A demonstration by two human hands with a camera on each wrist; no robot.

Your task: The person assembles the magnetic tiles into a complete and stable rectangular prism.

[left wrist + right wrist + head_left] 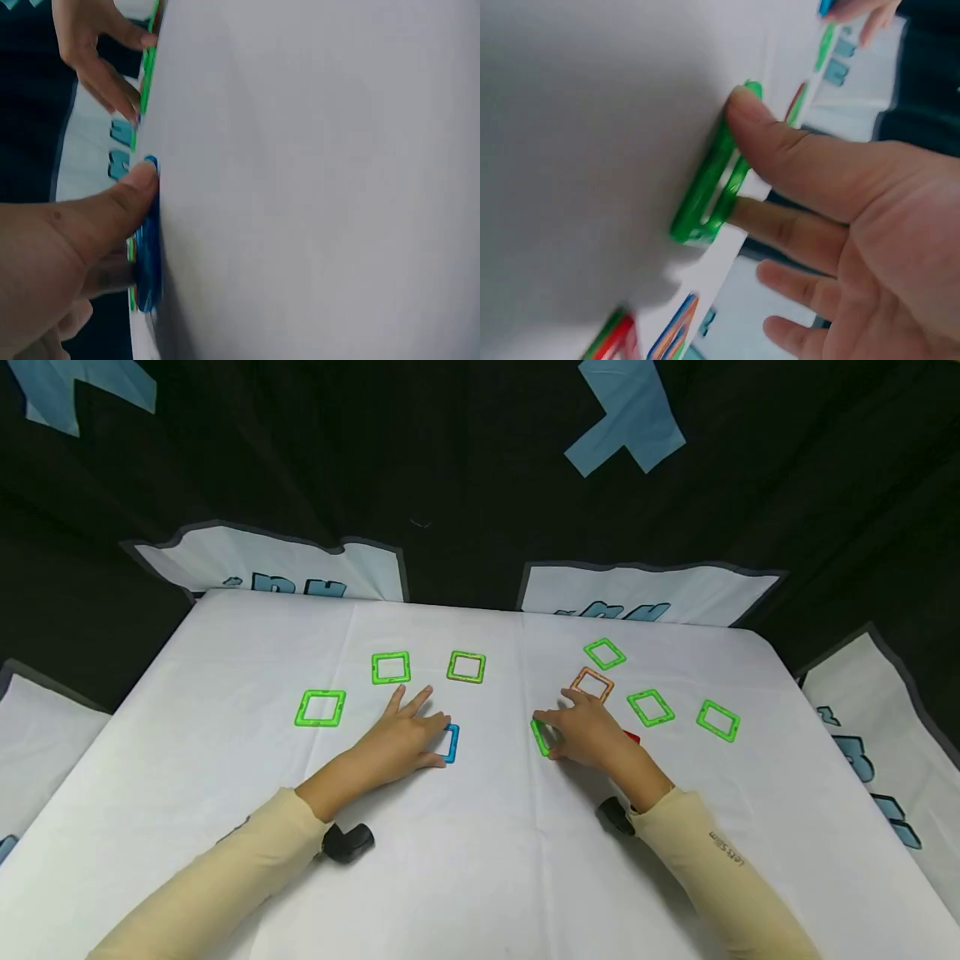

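My left hand pinches a blue square magnetic tile between thumb and index finger, its other fingers spread out. In the left wrist view the thumb lies on the near end of that blue tile, which is seen edge-on close over the white cloth. To the right, my right hand grips a green square magnetic tile by thumb and index finger; the hand covers part of it. Close up, this green tile stands tilted, with the remaining fingers held away. A red tile shows partly behind the right hand.
On the white-covered table, green tiles lie left of centre, including one with a reddish inner edge. An orange tile and several green tiles lie beyond the right hand. A black curtain hangs behind.
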